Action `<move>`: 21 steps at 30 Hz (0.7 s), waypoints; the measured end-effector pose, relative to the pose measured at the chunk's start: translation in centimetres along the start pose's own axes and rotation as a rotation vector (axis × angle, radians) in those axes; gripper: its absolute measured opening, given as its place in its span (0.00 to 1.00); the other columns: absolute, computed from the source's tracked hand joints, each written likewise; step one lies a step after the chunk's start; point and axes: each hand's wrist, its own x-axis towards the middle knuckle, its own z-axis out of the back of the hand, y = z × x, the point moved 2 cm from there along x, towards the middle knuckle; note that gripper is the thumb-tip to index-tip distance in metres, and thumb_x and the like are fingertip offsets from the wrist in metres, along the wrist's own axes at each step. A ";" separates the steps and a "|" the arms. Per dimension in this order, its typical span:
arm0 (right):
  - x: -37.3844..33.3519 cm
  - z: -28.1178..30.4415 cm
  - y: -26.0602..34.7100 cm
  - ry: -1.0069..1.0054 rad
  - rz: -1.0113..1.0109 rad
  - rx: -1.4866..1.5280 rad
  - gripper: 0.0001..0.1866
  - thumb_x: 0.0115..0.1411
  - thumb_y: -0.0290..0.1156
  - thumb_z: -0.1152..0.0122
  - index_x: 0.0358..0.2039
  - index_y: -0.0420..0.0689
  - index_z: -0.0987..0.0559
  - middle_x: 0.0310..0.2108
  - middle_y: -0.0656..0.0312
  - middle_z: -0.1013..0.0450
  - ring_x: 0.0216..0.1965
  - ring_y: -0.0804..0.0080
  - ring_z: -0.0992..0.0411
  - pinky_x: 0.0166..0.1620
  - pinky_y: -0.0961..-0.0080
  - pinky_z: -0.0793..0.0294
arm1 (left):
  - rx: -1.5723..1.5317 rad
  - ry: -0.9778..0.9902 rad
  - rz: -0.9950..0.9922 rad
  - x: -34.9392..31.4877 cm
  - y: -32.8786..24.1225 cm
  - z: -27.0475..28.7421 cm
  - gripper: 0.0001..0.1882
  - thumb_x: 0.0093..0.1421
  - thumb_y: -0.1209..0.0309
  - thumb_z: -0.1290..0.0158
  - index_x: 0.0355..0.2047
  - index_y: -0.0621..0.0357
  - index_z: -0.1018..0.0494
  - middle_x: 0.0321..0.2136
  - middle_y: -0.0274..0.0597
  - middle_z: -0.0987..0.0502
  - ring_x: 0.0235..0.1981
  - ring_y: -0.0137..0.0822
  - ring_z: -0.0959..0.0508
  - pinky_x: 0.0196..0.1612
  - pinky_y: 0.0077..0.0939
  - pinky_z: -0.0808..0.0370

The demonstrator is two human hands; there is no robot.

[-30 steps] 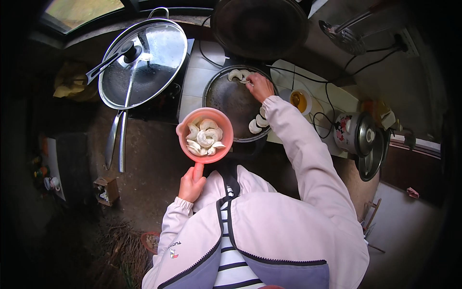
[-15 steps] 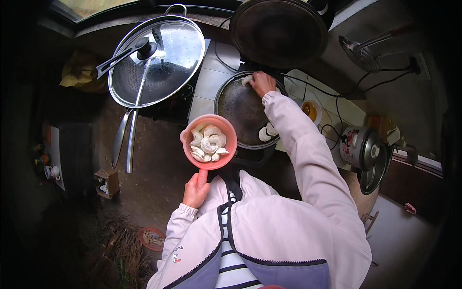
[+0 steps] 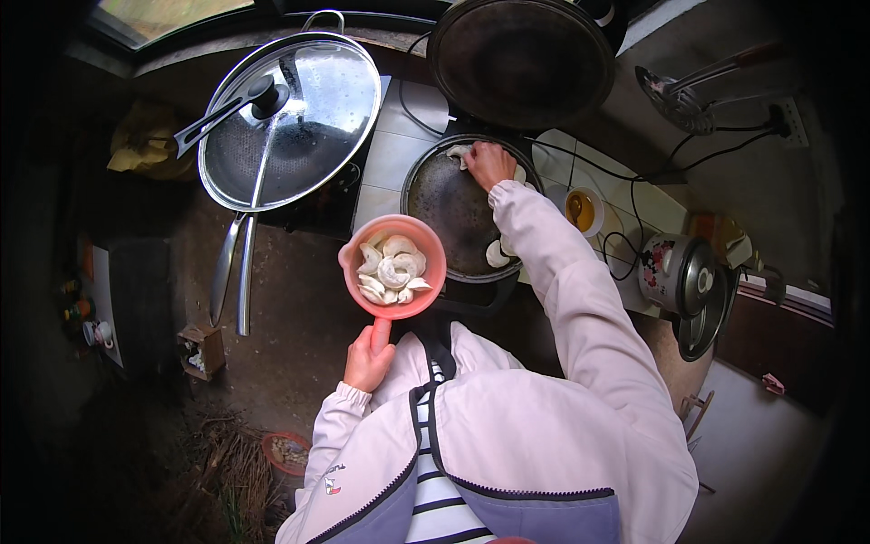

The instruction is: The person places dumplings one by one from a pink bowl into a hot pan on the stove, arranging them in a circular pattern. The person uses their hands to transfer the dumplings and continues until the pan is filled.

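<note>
My left hand (image 3: 368, 361) is wrapped round the handle of a pink plastic scoop (image 3: 439, 247), held level in front of my body. Several pale, crescent-shaped dumplings (image 3: 395, 272) are heaped in it. Ahead and to the right is a round, dark electric griddle pan (image 3: 444, 208). My right hand (image 3: 490, 165) reaches over its far part, fingers pinched on the end of a white dumpling (image 3: 459, 156) at the far rim. More dumplings lie along the pan's right side, one of them (image 3: 497, 255) near the front; my sleeve partly covers that row.
The griddle's dark lid (image 3: 523, 62) stands raised behind it. A wok with a glass lid (image 3: 299, 127) sits at the left, handles toward me. Right of the pan are a bowl of yellow liquid (image 3: 584, 211), black cables and a flowered rice cooker (image 3: 675, 274). Skimmers (image 3: 675, 100) hang on the wall.
My right hand has shifted slightly left and nearer, staying at the dumpling by the far rim. The left hand and scoop have hardly moved. The view has turned a little.
</note>
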 end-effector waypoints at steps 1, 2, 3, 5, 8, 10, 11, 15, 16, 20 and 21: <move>-0.1 0.0 0.0 -0.024 0.023 0.016 0.15 0.60 0.46 0.36 0.33 0.48 0.13 0.34 0.49 0.17 0.38 0.45 0.18 0.41 0.49 0.19 | -0.006 -0.001 -0.021 0.1 0.2 0.0 0.11 0.57 0.71 0.40 0.36 0.64 0.28 0.20 0.44 0.23 0.18 0.37 0.22 0.24 0.34 0.26; 0.0 -0.1 0.2 -0.029 0.038 0.001 0.15 0.60 0.46 0.35 0.34 0.47 0.13 0.34 0.49 0.17 0.38 0.45 0.18 0.41 0.49 0.19 | -0.013 -0.003 -0.041 0.2 0.5 -0.1 0.10 0.58 0.72 0.41 0.37 0.63 0.27 0.19 0.40 0.24 0.16 0.32 0.25 0.21 0.31 0.29; 0.1 -0.3 0.2 -0.034 0.052 -0.015 0.15 0.60 0.46 0.35 0.34 0.47 0.13 0.34 0.49 0.17 0.37 0.45 0.18 0.41 0.49 0.19 | -0.020 -0.004 -0.062 0.2 0.5 -0.1 0.09 0.58 0.73 0.41 0.37 0.63 0.27 0.19 0.36 0.25 0.14 0.27 0.27 0.17 0.27 0.32; 0.2 -0.6 0.2 -0.045 0.056 -0.036 0.16 0.60 0.46 0.34 0.34 0.46 0.14 0.34 0.49 0.17 0.37 0.46 0.17 0.41 0.49 0.19 | -0.025 0.003 -0.056 0.3 0.5 0.0 0.09 0.58 0.73 0.41 0.37 0.63 0.28 0.19 0.36 0.25 0.14 0.27 0.27 0.17 0.27 0.32; 0.2 -0.8 0.3 -0.053 0.009 -0.052 0.16 0.59 0.46 0.33 0.32 0.45 0.13 0.33 0.48 0.17 0.37 0.46 0.17 0.41 0.49 0.18 | -0.040 0.006 -0.051 0.4 0.4 0.1 0.09 0.58 0.73 0.41 0.36 0.63 0.28 0.19 0.36 0.25 0.14 0.27 0.27 0.17 0.27 0.32; 0.1 -0.7 0.6 -0.048 -0.046 -0.069 0.17 0.58 0.47 0.32 0.31 0.45 0.13 0.33 0.48 0.17 0.37 0.45 0.17 0.41 0.50 0.18 | -0.039 0.003 -0.057 0.5 0.4 0.1 0.09 0.58 0.73 0.41 0.36 0.62 0.28 0.19 0.36 0.25 0.14 0.27 0.27 0.17 0.27 0.32; 0.1 -0.7 0.8 -0.053 -0.074 -0.067 0.17 0.58 0.47 0.32 0.31 0.46 0.13 0.33 0.48 0.17 0.37 0.45 0.17 0.42 0.49 0.18 | -0.031 -0.001 -0.064 0.6 0.4 0.1 0.09 0.58 0.73 0.41 0.36 0.62 0.28 0.19 0.35 0.25 0.14 0.27 0.27 0.17 0.27 0.31; 0.1 -0.5 0.6 -0.023 -0.194 0.032 0.16 0.56 0.48 0.32 0.32 0.48 0.11 0.34 0.48 0.16 0.38 0.44 0.17 0.44 0.49 0.18 | 0.007 0.000 -0.025 0.8 0.6 0.3 0.13 0.56 0.69 0.40 0.37 0.64 0.27 0.21 0.49 0.22 0.21 0.43 0.19 0.28 0.38 0.24; 0.1 -0.3 0.4 -0.003 -0.225 0.082 0.16 0.56 0.48 0.32 0.33 0.48 0.11 0.35 0.48 0.16 0.38 0.44 0.18 0.45 0.49 0.18 | 0.002 0.001 -0.017 0.8 0.5 0.3 0.13 0.56 0.69 0.40 0.37 0.64 0.27 0.21 0.49 0.22 0.20 0.42 0.19 0.28 0.38 0.24; 0.0 1.5 -2.1 -0.079 -0.334 0.191 0.17 0.56 0.47 0.34 0.36 0.49 0.11 0.35 0.49 0.16 0.40 0.43 0.18 0.45 0.49 0.19 | -0.028 0.000 0.008 0.7 -0.1 0.5 0.12 0.57 0.69 0.40 0.37 0.64 0.27 0.21 0.48 0.22 0.20 0.40 0.20 0.27 0.37 0.24; 0.0 2.1 -3.0 -0.080 -0.329 0.214 0.16 0.57 0.47 0.35 0.36 0.49 0.11 0.36 0.49 0.16 0.40 0.43 0.18 0.45 0.49 0.19 | -0.037 0.000 0.013 0.7 -0.1 0.5 0.12 0.57 0.70 0.40 0.37 0.64 0.27 0.21 0.47 0.22 0.20 0.40 0.20 0.26 0.37 0.25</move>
